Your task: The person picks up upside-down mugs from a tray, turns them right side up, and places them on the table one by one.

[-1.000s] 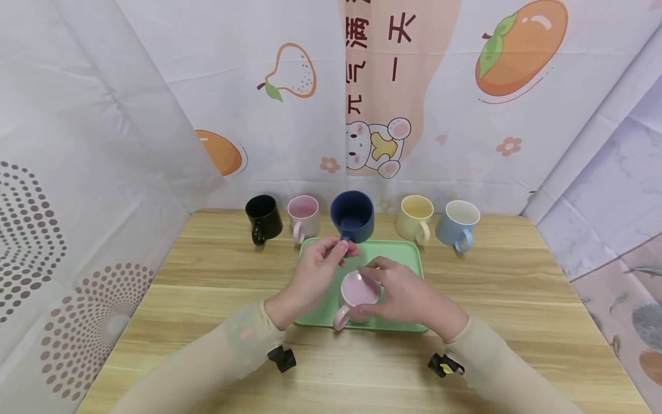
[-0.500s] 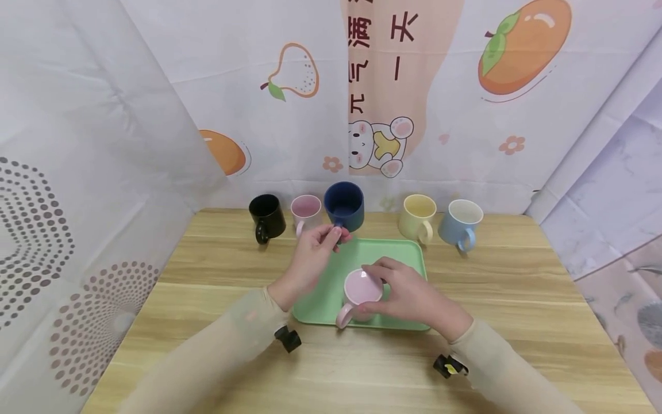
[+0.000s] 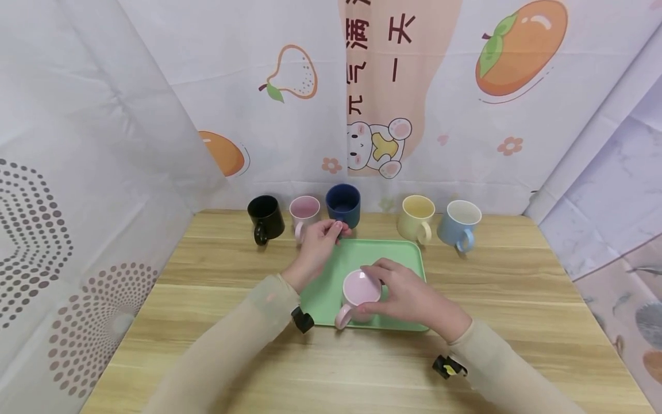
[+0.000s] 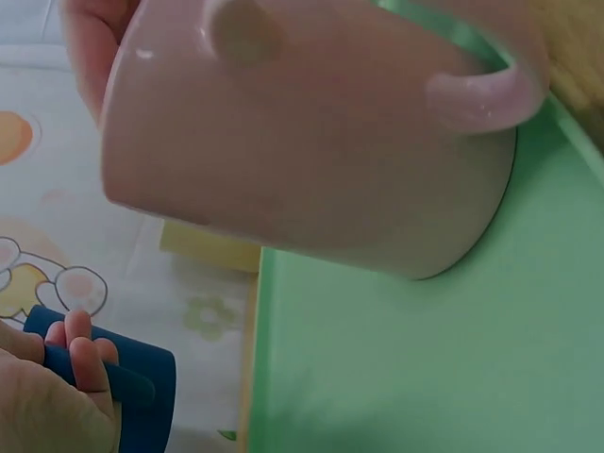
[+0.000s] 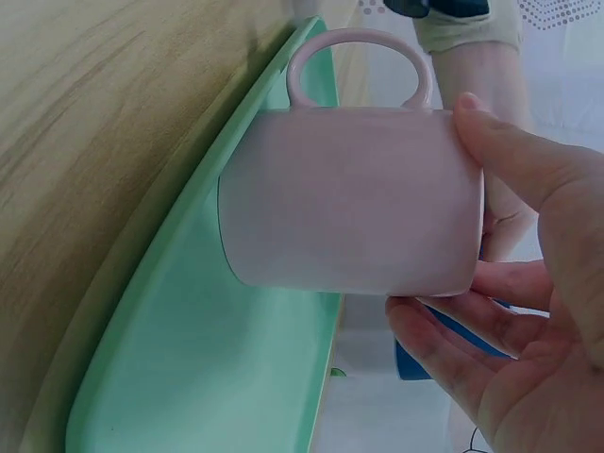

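Note:
My left hand (image 3: 318, 246) pinches the handle of a navy blue mug (image 3: 352, 217) at the back of the table, beside a pink mug (image 3: 304, 210). In the left wrist view, its fingers curl round the navy handle (image 4: 132, 385). My right hand (image 3: 403, 292) grips a second pink mug (image 3: 363, 286) by its rim and side, thumb on the near side and fingers on the far side. That mug stands over the front of a green tray (image 3: 390, 253), handle toward the front left. Whether its base touches the tray, I cannot tell.
A black mug (image 3: 266, 215) stands at the back left. A yellow mug (image 3: 412, 224) and a light blue mug (image 3: 451, 229) stand at the back right. Behind the wooden table (image 3: 496, 299) hangs a printed cloth (image 3: 455, 155).
My left hand has carried the navy mug back and slightly left, from above the tray's far edge to the row of mugs. My right hand with the pink mug has hardly moved.

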`<state>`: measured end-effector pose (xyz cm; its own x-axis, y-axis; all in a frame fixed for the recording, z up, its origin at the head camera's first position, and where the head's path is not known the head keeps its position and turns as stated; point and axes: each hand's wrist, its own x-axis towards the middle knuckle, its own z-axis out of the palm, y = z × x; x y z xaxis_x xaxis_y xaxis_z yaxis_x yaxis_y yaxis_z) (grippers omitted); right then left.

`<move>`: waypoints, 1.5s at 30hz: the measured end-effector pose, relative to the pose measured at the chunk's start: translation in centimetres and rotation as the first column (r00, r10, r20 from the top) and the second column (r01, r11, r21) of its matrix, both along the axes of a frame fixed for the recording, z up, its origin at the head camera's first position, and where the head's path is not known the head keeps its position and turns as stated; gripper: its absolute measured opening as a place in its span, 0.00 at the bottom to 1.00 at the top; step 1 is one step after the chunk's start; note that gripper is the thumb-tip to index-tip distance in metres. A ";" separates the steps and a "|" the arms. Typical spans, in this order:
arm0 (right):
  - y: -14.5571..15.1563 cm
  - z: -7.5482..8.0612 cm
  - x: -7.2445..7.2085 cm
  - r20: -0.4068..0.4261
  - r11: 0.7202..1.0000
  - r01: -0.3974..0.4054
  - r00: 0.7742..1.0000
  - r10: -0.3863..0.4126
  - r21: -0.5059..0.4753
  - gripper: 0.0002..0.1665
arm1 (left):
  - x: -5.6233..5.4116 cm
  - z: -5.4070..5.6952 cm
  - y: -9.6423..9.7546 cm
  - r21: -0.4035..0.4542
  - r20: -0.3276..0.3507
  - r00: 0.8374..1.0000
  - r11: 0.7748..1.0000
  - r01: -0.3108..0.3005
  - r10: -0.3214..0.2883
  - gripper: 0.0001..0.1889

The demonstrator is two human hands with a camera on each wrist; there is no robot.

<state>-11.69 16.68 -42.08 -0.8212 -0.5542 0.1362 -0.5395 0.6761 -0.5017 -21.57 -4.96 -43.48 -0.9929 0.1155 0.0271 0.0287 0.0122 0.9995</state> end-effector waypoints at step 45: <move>0.2 -0.7 0.0 0.008 0.999 -0.012 1.000 0.013 -0.035 0.46 | -3.5 -3.6 0.8 -0.066 0.155 0.987 0.998 -0.019 0.030 0.14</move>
